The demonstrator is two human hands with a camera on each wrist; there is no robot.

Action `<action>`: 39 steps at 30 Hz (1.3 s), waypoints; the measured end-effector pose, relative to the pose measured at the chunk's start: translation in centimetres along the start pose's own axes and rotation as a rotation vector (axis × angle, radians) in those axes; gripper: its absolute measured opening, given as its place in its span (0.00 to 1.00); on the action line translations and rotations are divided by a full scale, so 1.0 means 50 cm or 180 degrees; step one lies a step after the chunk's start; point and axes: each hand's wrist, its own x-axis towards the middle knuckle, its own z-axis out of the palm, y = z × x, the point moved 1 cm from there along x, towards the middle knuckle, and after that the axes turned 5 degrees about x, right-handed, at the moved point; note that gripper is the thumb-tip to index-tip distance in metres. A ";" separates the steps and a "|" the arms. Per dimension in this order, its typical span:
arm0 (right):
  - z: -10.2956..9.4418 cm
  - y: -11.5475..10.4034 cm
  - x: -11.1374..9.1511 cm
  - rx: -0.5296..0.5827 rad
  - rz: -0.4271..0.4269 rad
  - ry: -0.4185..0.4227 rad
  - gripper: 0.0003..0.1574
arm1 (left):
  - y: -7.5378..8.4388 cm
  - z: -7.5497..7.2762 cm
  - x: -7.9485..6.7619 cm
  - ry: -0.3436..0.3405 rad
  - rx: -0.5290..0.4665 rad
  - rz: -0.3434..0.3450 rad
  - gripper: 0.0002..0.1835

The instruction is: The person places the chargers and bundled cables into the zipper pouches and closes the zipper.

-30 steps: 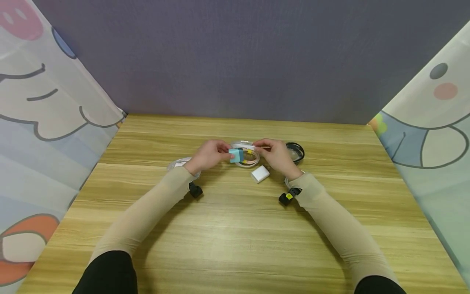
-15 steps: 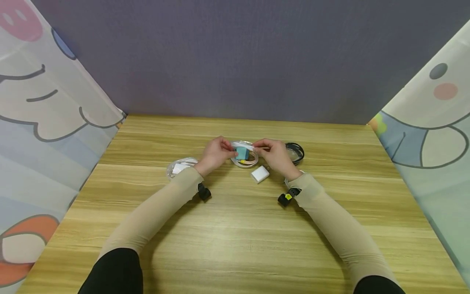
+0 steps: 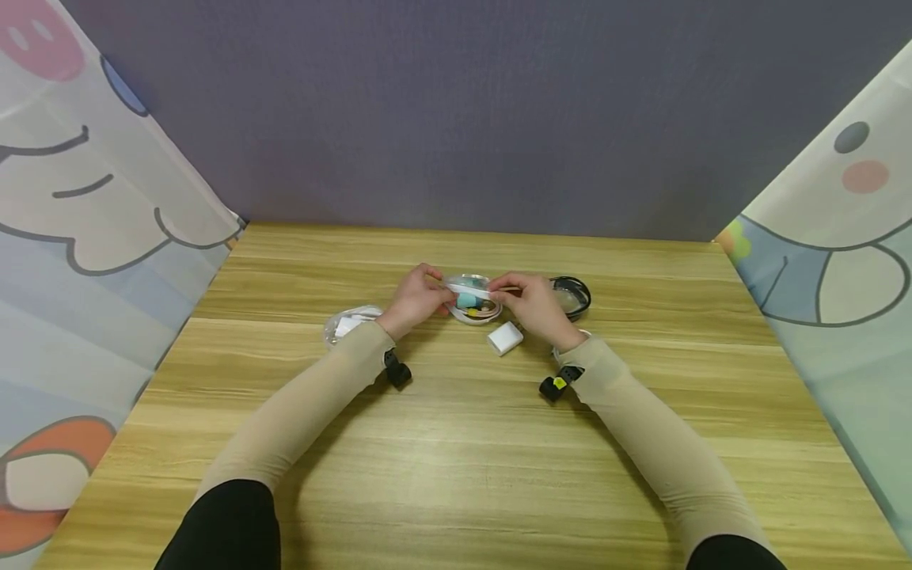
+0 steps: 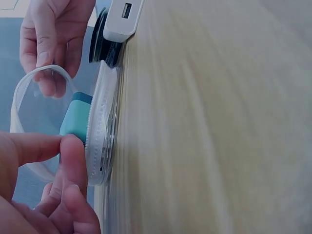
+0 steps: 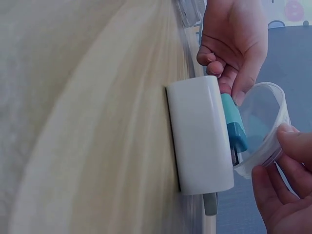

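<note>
My left hand [image 3: 416, 301] pinches a teal plug-like block [image 4: 77, 118], a charger by its look, between thumb and fingers. The block sits at the mouth of a round clear zip pouch [image 4: 101, 109] that lies on the table. Inside the pouch, a pale coiled cable with yellow parts shows faintly in the head view. My right hand [image 3: 530, 305] holds the pouch's raised white-edged lid [image 5: 281, 105] between thumb and fingers. Close in front of the pouch lies a white charger [image 3: 505, 338]; its USB port faces the left wrist camera.
Left of the hands, another clear pouch [image 3: 349, 323] with white contents lies on the wooden table [image 3: 456, 451], partly behind my left wrist. A black-rimmed round pouch [image 3: 579, 291] is behind my right hand. Something white and cord-like [image 3: 558, 354] shows under my right wrist. A grey panel [image 3: 470, 119] closes the back.
My left hand has moved right and carried the teal charger from in front of the round pouch into its opening. The right hand stays nearly in place, and the lid now covers the charger partly.
</note>
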 end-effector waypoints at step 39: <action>0.002 -0.006 -0.009 -0.0328 -0.0017 -0.0844 0.07 | 0.033 -0.056 -0.041 -0.0385 0.2855 0.1631 0.10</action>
